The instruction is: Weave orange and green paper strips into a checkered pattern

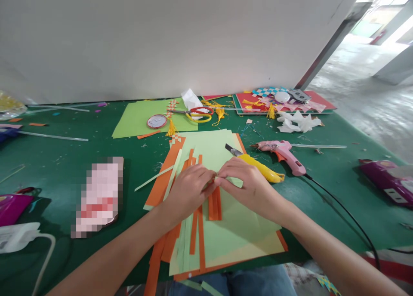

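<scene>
My left hand [187,190] and my right hand [247,184] meet at their fingertips over a stack of light green paper [238,231] on orange paper. Together they pinch a bundle of orange paper strips [214,205] that hangs down from the fingers. More orange and green strips [196,235] lie on the sheets below my left hand. A yellow utility knife [258,166] with its blade out rests just behind my right hand.
A pink glue gun [284,152] with a black cord lies right of the knife. Scissors [198,113], yellow tassels and a round tin [157,121] sit on a green sheet at the back. Woven paper pieces lie back right. A purple device [387,180] sits far right.
</scene>
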Available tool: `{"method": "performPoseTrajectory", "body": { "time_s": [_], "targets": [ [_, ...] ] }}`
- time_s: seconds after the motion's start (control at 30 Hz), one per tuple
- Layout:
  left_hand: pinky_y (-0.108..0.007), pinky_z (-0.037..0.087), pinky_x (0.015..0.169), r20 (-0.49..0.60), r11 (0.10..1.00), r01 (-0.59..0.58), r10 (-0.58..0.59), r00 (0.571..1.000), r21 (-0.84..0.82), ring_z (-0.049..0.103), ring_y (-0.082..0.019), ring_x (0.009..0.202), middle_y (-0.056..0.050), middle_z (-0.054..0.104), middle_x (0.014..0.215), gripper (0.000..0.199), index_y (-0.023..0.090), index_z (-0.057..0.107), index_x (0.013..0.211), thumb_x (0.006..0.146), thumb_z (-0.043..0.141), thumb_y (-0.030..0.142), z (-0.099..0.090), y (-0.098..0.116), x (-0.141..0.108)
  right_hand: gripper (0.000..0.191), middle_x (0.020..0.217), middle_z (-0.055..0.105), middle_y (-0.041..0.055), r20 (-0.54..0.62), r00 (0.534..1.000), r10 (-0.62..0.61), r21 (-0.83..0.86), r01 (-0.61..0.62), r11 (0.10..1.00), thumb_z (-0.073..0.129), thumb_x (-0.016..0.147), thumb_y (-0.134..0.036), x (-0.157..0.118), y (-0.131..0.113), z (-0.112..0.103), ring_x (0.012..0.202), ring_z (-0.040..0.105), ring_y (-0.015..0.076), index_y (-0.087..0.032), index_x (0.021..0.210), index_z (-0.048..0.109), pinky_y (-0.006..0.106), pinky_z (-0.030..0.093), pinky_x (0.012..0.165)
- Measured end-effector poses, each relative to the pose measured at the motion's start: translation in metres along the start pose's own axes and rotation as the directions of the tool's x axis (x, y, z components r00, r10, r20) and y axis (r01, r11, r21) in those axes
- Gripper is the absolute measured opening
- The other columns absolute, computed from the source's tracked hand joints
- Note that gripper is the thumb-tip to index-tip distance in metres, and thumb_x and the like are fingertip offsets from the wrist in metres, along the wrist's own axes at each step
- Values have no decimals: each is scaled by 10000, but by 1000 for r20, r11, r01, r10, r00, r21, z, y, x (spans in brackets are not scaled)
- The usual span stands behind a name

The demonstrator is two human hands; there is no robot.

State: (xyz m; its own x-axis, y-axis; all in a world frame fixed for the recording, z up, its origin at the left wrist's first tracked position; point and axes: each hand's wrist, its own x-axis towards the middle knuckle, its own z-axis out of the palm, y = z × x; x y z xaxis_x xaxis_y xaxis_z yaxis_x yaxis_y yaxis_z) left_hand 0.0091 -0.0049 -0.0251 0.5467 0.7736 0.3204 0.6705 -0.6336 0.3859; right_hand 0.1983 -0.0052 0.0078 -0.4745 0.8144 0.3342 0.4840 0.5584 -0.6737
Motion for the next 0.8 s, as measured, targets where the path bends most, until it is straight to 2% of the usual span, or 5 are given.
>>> {"method": "performPoseTrajectory", "body": {
  "time_s": [0.27,0.47,0.6,0.7,0.8],
  "targets": [
    [-318,488,705,17,999,52,-52,998,-8,622,-198,804,-47,684,832,160,178,638,884,936,501,241,-4,2,1,159,879,707,23,55,998,-7,46,4,999,566,921,-201,-1,1,-4,874,642,178,-222,817,684,308,515,823],
    [-320,515,829,7,987,115,-115,993,-111,660,-185,928,-7,742,942,199,216,686,927,952,497,275,-6,0,1,148,936,713,56,-189,981,-53,-289,-4,957,537,927,-256,-17,23,-41,940,643,227,-222,895,677,391,489,881],
    [-314,523,835,7,982,123,-124,992,-143,665,-183,949,0,749,955,226,226,699,935,962,484,292,-7,-3,-1,272,944,696,134,-449,883,136,-654,-428,624,482,945,-368,-42,51,-73,965,611,305,-170,920,667,439,449,852],
    [-309,527,828,28,976,133,-130,991,-175,667,-176,940,-1,747,965,240,230,702,950,972,473,300,-7,-5,-1,473,986,670,211,-451,823,346,-766,-556,323,461,925,-518,-57,73,-85,959,598,364,-92,1034,635,440,441,746],
    [-304,526,821,44,973,136,-130,991,-188,666,-170,931,-1,744,967,248,233,702,950,978,467,305,-9,-6,-1,500,897,650,181,-345,808,477,-785,-527,326,400,936,-559,-62,87,-85,846,612,327,-113,939,626,396,431,676]
  ]
}}
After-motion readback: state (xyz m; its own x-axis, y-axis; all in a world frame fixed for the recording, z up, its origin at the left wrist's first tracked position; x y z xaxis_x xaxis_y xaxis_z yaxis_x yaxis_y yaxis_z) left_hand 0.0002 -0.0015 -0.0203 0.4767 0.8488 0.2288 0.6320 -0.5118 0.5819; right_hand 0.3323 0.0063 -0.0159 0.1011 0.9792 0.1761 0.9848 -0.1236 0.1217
